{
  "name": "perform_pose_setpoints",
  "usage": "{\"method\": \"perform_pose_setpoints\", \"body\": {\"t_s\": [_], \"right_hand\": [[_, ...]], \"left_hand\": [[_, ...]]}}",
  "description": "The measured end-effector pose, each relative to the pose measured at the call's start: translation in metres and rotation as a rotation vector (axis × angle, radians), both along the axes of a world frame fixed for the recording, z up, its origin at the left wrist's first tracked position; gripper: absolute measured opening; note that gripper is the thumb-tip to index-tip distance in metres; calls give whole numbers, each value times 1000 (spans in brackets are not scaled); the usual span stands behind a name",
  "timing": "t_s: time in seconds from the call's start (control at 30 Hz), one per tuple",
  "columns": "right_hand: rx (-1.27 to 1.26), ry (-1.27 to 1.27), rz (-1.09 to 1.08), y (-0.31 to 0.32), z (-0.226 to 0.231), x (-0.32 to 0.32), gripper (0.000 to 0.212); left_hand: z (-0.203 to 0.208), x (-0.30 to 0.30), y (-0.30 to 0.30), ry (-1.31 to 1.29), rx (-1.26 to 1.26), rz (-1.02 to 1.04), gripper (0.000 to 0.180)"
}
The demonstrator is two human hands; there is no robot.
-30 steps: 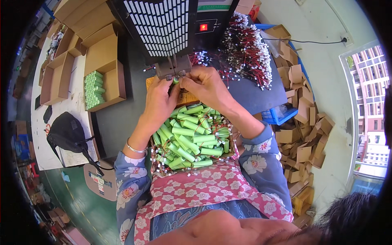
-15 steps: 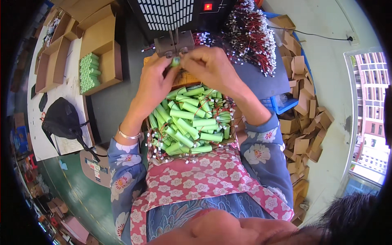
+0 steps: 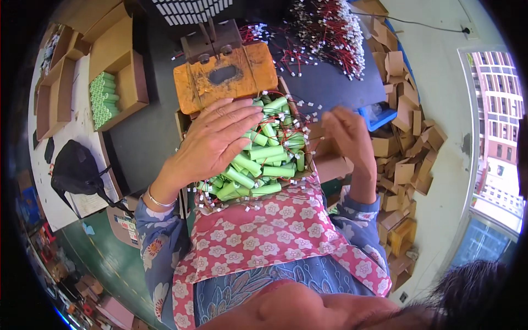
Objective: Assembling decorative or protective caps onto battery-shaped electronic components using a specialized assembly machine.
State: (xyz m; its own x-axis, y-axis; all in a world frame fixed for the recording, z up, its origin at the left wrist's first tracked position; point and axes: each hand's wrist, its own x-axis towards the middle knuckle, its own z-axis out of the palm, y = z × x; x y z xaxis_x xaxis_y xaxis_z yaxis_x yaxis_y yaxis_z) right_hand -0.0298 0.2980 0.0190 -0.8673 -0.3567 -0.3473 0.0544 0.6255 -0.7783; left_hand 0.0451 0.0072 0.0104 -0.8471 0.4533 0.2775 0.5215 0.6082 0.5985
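Note:
A carton (image 3: 308, 165) in front of me is heaped with green-wrapped cylindrical battery cells (image 3: 269, 152), with thin red and black wires and small white connectors among them. Over the left part of the heap lies my left hand (image 3: 214, 137), palm down, fingers stretched out; whatever is under the palm is hidden. My right hand (image 3: 352, 135) is off to the right of the carton, its fingers curled in, and I cannot make out anything between them. Just beyond the heap is a worn orange block (image 3: 225, 74) below the two electrodes of a black machine (image 3: 217, 41).
Wire leads with white connectors (image 3: 335, 38) are piled at the back right. A cardboard box (image 3: 132, 82) with upright green cells stands at the left, near a black bag (image 3: 80, 168). Cardboard pieces (image 3: 404, 137) and a blue bin (image 3: 379, 118) are on the right.
My hands were together at the electrodes with a green cell between them. They have parted: the left came back over the heap, the right swung out to the right.

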Motion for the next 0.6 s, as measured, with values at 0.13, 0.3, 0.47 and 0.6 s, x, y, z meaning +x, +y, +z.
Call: {"method": "perform_pose_setpoints", "body": {"t_s": [0.13,0.3,0.47,0.6], "right_hand": [[-79,-254,122,15,-29,33,44],[-429,-596,-187,13,-76,65,58],[-903,-954,-415,3,-109,75,45],[-635,-405,195,29,-113,64,49]], "left_hand": [[2,-3,3,34,18,-2,31],[4,-2,3,9,4,20,29],[4,2,-1,15,-58,-42,35],[18,17,-18,172,135,200,43]]}}
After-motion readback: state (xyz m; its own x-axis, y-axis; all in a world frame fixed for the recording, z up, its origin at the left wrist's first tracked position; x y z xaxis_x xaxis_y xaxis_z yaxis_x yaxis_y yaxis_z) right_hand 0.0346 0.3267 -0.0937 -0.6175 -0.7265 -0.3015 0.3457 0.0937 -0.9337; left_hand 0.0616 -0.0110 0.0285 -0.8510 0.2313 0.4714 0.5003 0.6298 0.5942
